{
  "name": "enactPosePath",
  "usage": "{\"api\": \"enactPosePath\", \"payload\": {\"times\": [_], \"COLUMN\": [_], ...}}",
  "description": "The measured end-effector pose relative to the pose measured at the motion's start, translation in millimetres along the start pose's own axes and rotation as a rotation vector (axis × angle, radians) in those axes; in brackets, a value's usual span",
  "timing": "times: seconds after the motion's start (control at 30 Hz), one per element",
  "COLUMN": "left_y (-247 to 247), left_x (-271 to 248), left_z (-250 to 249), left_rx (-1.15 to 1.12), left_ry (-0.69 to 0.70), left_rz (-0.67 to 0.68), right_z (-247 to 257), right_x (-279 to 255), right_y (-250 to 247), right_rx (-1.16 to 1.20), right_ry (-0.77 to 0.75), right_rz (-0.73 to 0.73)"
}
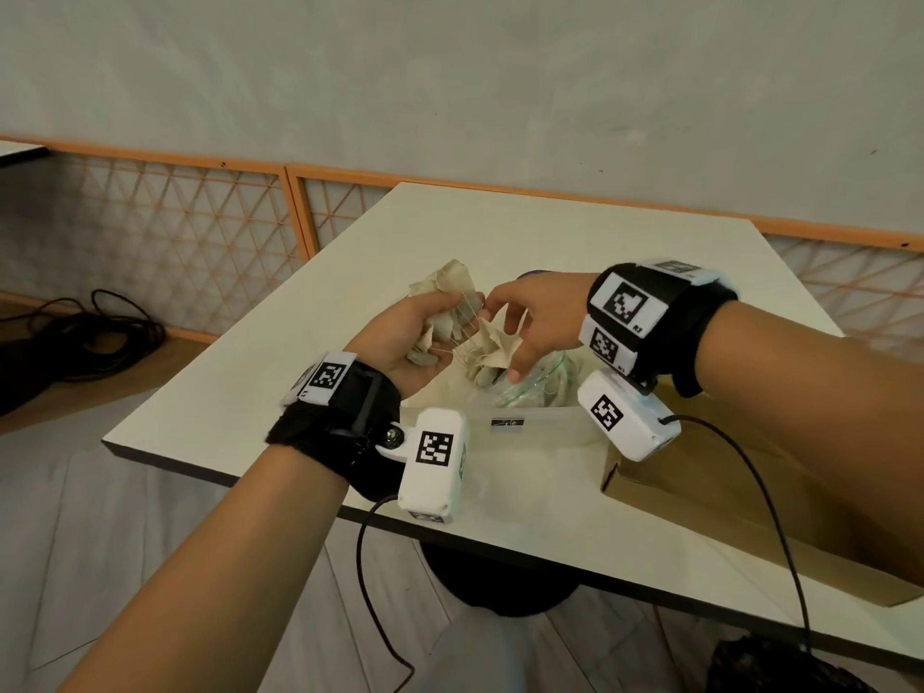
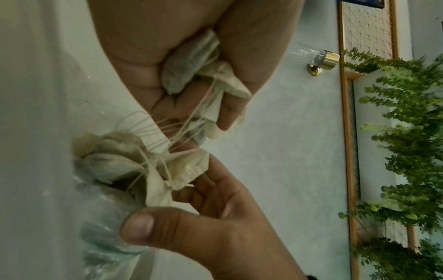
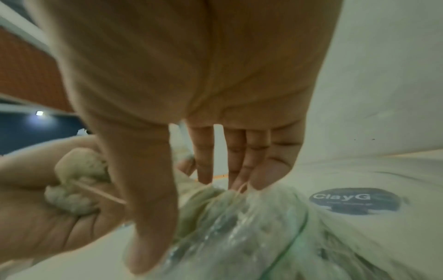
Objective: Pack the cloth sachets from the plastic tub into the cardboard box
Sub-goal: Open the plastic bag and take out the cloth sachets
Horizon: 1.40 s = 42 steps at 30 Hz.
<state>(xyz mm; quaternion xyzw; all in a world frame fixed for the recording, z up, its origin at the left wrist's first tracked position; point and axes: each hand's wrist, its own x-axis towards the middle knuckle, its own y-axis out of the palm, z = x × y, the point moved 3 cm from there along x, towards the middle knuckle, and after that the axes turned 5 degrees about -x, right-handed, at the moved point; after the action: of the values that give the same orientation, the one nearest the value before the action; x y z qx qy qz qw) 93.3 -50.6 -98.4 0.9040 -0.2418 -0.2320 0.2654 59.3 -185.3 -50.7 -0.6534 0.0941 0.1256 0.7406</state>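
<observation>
The plastic tub (image 1: 530,387) was placed near the middle of the table (image 1: 600,232), with cloth sachets (image 1: 492,350) in it. The cardboard box (image 1: 710,472) was placed to its right, along the table's near edge.

A pale table (image 1: 550,232) stands before a grey wall (image 1: 450,67) — black cables (image 1: 95,332) coiled on the floor, a leafy plant (image 2: 407,132) nearby.
</observation>
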Motion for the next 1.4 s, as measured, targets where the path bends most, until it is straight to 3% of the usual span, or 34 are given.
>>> {"api": "enactPosePath", "payload": {"times": [0.1, 0.3, 0.47, 0.57, 0.67, 0.77, 0.9, 1.07, 1.4], "left_y": [-5, -11, -14, -10, 7, 9, 2, 16, 29], "left_x": [4, 9, 10, 6, 0, -2, -1, -5, -16], "left_z": [1, -3, -7, -9, -10, -9, -12, -32, -51], "left_rx": [-0.014, -0.042, -0.186, -0.194, -0.041, 0.022, -0.009, -0.152, -0.312], "left_ry": [-0.013, 0.106, 0.183, 0.204, 0.204, 0.173, 0.131, 0.164, 0.158], "left_rz": [-0.042, -0.079, -0.089, -0.038, 0.108, 0.046, 0.004, 0.096, 0.235], "right_z": [1, -13, -11, -2, 11, 15, 15, 20, 1], "right_x": [1, -3, -3, 4, 10, 12, 6, 6, 11], "right_y": [-1, -13, -38, -43, -40, -36, -33, -3, 8], "right_rx": [-0.06, 0.411, 0.629, 0.718, 0.708, 0.596, 0.378, 0.639, 0.556], "right_ry": [-0.001, 0.024, -0.016, -0.045, -0.061, -0.013, 0.011, -0.075, 0.058], "right_rz": [-0.115, -0.235, -0.325, -0.294, -0.251, -0.252, -0.425, -0.064, -0.064]}}
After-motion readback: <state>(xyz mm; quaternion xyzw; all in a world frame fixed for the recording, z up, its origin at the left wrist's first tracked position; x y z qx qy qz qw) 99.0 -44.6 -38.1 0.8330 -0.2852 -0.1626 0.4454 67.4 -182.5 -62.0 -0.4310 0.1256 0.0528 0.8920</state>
